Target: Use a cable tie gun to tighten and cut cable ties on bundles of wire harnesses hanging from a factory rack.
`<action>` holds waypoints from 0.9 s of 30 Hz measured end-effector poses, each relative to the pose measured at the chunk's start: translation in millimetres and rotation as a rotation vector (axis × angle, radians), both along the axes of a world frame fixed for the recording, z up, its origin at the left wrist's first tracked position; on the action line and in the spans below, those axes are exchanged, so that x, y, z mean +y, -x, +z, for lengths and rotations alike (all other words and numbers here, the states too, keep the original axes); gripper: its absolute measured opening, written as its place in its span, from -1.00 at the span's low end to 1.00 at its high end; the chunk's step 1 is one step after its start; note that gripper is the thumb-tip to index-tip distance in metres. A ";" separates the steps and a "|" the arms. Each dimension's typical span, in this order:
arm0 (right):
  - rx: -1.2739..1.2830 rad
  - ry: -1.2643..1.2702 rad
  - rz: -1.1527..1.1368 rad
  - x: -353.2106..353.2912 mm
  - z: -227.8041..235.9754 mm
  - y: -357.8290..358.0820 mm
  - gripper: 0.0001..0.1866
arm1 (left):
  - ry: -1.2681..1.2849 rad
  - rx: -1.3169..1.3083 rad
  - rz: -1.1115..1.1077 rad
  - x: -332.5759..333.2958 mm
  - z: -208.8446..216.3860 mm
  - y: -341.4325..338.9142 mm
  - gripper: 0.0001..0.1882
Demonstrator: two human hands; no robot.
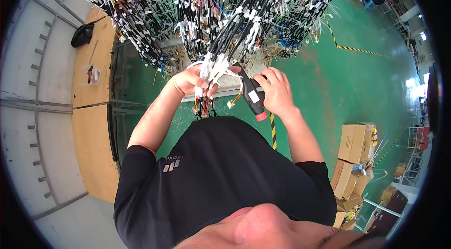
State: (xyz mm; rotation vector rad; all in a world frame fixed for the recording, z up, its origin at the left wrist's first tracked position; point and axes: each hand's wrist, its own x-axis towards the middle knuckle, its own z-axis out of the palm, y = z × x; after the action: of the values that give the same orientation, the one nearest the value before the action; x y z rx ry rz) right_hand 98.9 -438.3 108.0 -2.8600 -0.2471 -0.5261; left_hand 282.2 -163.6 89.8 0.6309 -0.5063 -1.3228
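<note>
My left hand (191, 80) is closed around a bundle of wires (216, 69) with white sleeves and white connectors, hanging in front of my chest. Orange, brown and black wire ends with small plugs dangle below the fingers. In my right hand (276, 90) is a black cable tie gun (250, 90) with a pale label and a red end cap. Its nose points up and to the left, close beside the white part of the bundle. A white plug (230, 104) on yellow and orange wires hangs between the bundle and the tool.
Thick hanging wire harnesses (202, 5) fill the far side. On the left runs a wooden bench (96, 141) carrying a clear plastic box (90, 75) and a black bag (83, 35). Cardboard boxes (354, 143) stand on the green floor (314, 103) at right.
</note>
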 end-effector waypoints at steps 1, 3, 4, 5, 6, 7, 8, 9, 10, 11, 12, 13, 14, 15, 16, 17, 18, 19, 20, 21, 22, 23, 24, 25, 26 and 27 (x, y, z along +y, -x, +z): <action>-0.015 -0.037 0.012 1.2 0.3 -0.7 -0.52 | -0.009 -0.006 -0.001 -0.1 2.4 -0.2 0.02; -0.020 -0.096 0.002 3.0 0.0 0.4 -0.53 | -0.013 -0.030 -0.008 2.5 0.1 -1.9 0.08; -0.024 -0.154 -0.010 3.4 -0.1 1.6 -0.53 | -0.019 -0.062 -0.022 3.8 -1.4 -4.3 0.10; -0.025 -0.154 -0.007 2.1 -1.7 2.5 -0.53 | -0.024 -0.096 -0.034 4.6 -1.5 -5.4 0.11; -0.060 -0.207 -0.005 0.3 -4.3 3.8 -0.54 | -0.024 -0.097 -0.031 4.9 -1.5 -5.1 0.11; -0.095 -0.260 -0.004 -0.5 -5.8 4.6 -0.54 | -0.024 -0.106 -0.019 4.7 -0.9 -4.3 0.08; -0.111 -0.257 -0.002 -0.3 -3.7 5.7 -0.53 | -0.024 -0.115 -0.015 2.8 -0.1 -4.9 0.04; -0.112 -0.256 0.002 1.2 0.5 6.0 -0.53 | -0.023 -0.117 -0.011 6.8 -8.7 -7.3 0.04; -0.104 -0.286 0.012 3.1 5.2 6.6 -0.53 | -0.080 -0.135 0.002 13.9 -25.1 -12.1 -0.01; -0.095 -0.317 0.013 4.8 6.9 7.6 -0.53 | -0.138 -0.151 0.007 13.6 -18.1 -11.8 -0.07; -0.071 -0.377 0.000 4.0 4.9 9.4 -0.52 | -0.139 -0.166 0.044 11.1 -12.1 -9.3 -0.11; -0.046 -0.438 -0.014 1.8 1.6 11.2 -0.50 | -0.140 -0.181 0.082 8.7 -5.7 -4.5 -0.15; -0.043 -0.449 -0.035 1.3 2.0 12.0 -0.48 | -0.125 -0.214 0.126 7.9 3.0 4.0 -0.29; -0.042 -0.450 -0.035 1.9 4.1 12.2 -0.48 | -0.105 -0.225 0.086 9.1 0.3 1.7 -0.28; -0.068 -0.375 -0.028 2.8 8.6 11.4 -0.49 | -0.085 -0.237 0.045 11.6 -4.9 -2.7 -0.27; -0.093 -0.298 -0.020 2.4 13.0 9.7 -0.50 | -0.091 -0.246 0.042 13.5 -7.9 -5.2 -0.25; -0.104 -0.213 0.009 -4.8 5.7 6.4 -0.51 | -0.073 -0.244 0.032 13.9 -10.8 -6.1 -0.25; -0.104 -0.213 0.010 -5.0 3.3 7.4 -0.51 | -0.055 -0.242 0.022 14.0 -13.6 -6.4 -0.25; -0.071 -0.259 0.013 -2.7 1.1 7.5 -0.51 | -0.057 -0.205 0.036 13.7 -11.7 -4.0 -0.26; -0.039 -0.305 0.016 -0.5 -0.2 7.7 -0.51 | -0.059 -0.206 0.035 12.6 -8.6 -5.5 -0.26; -0.026 -0.337 0.016 1.3 -0.9 7.9 -0.52 | -0.066 -0.220 0.001 11.3 -4.4 -7.7 -0.22; -0.026 -0.339 0.015 2.3 -0.5 7.4 -0.52 | -0.072 -0.232 -0.031 9.3 -0.4 -6.9 -0.18; -0.029 -0.361 0.037 3.4 1.2 6.4 -0.51 | -0.074 -0.232 -0.031 7.3 0.5 -4.0 -0.18; -0.032 -0.383 0.058 4.2 2.8 5.8 -0.51 | -0.088 -0.217 0.032 5.6 0.9 0.3 -0.07; -0.034 -0.386 0.053 4.5 4.0 6.0 -0.51 | -0.102 -0.203 0.091 4.1 2.7 2.7 0.03; -0.021 -0.387 0.050 4.7 5.0 6.2 -0.50 | -0.105 -0.204 0.084 3.5 6.2 3.5 0.03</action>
State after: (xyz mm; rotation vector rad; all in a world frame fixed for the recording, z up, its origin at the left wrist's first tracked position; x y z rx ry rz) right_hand 92.6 -433.6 113.0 -2.4685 -0.1949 -0.5291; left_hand 278.7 -160.0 95.9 0.8708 -0.5722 -1.2173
